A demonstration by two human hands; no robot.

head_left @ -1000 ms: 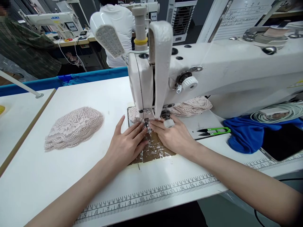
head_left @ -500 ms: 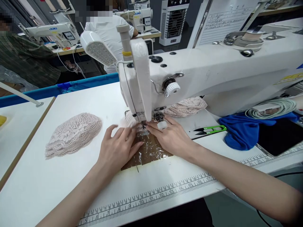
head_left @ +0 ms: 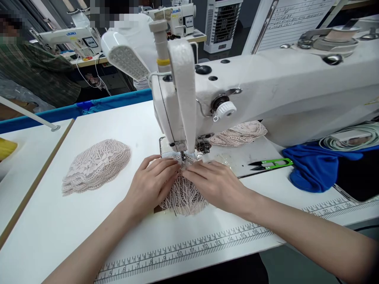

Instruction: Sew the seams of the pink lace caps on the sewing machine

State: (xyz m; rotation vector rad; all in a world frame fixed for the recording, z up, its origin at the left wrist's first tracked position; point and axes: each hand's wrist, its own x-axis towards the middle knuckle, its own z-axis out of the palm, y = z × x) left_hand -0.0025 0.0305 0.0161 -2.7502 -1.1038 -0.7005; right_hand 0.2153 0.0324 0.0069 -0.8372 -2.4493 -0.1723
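Lace piece (head_left: 186, 199) lies at the needle of a white sewing machine (head_left: 266, 79), center frame, spread toward the bottom. The left hand (head_left: 152, 183) and right hand (head_left: 217, 185) touch it from either side, fingers close together; whether they pinch it cannot be told. Stacked lace (head_left: 96, 167) sits at left, green-handled thread snips (head_left: 275, 163) and blue cloth (head_left: 314, 169) at right.

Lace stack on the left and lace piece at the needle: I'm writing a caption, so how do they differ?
The lace stack shows many layered edges; the lace piece looks thin, dark showing through its mesh.
The stack lies untouched; the piece has the left hand and right hand on it.
Both are pale, openwork lace.
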